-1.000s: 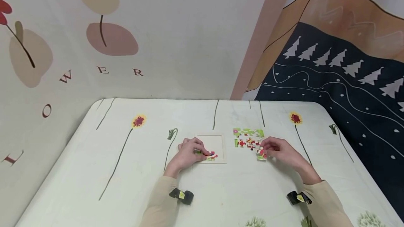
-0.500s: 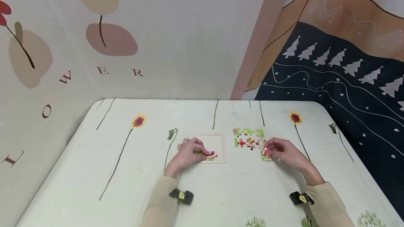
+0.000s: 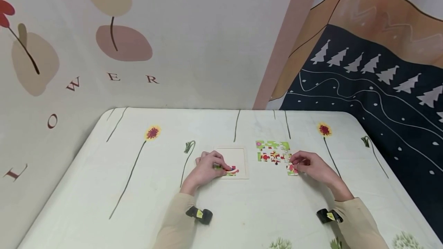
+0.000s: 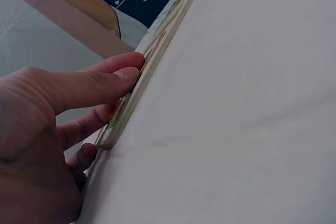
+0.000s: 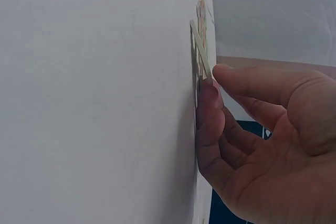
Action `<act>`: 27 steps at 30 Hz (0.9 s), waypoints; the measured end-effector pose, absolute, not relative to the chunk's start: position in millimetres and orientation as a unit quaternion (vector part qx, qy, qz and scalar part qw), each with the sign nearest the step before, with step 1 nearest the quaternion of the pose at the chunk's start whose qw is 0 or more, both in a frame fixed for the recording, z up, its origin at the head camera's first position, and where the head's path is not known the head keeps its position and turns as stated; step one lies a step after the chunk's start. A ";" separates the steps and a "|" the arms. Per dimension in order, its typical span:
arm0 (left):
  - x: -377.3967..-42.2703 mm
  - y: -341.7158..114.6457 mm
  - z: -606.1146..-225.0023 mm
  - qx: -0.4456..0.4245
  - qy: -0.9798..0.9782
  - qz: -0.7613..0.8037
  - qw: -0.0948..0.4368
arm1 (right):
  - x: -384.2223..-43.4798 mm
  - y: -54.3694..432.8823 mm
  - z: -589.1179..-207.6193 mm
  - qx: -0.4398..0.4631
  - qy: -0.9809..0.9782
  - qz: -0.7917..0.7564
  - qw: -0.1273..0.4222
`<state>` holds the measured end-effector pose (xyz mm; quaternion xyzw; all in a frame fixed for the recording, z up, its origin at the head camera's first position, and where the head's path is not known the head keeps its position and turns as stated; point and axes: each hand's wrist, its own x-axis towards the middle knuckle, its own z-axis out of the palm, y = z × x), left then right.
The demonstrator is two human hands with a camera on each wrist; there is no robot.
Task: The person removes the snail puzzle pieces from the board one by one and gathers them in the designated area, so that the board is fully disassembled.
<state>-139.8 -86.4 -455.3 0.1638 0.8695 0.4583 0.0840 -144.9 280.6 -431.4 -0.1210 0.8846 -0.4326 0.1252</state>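
My right hand [image 3: 314, 167] pinches a red, white and green jigsaw piece [image 3: 292, 170] at the near right of the loose pieces. Seen from the right wrist, that jigsaw piece [image 5: 199, 51] is tilted, one end raised between thumb and finger. My left hand [image 3: 207, 167] rests at the lower left of a thin white puzzle tray [image 3: 233, 155]. Its fingertips touch the colourful pieces [image 3: 235, 171] laid along the tray's near side and partly hide them. In the left wrist view the little finger sits by a corner of the tray [image 4: 149, 74].
Several loose puzzle pieces [image 3: 273, 157] lie in rows just right of the tray, with green ones [image 3: 272, 145] along the far side. A white flower-printed cloth [image 3: 138, 187] covers the table. Black straps with cameras [image 3: 199, 214] are on both wrists.
My right hand has shifted slightly right with its jigsaw piece, away from the loose pieces, and then stayed there. My left hand has not visibly moved.
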 end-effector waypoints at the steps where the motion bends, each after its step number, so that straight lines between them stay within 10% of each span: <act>1: -139.8 -86.2 -455.1 0.163 0.870 0.458 0.084 | -145.1 280.8 -431.6 -0.120 0.885 -0.432 0.125; 27: -136.1 -97.2 -455.9 0.190 0.861 0.464 0.078 | -141.6 268.1 -426.4 -0.121 0.875 -0.456 0.107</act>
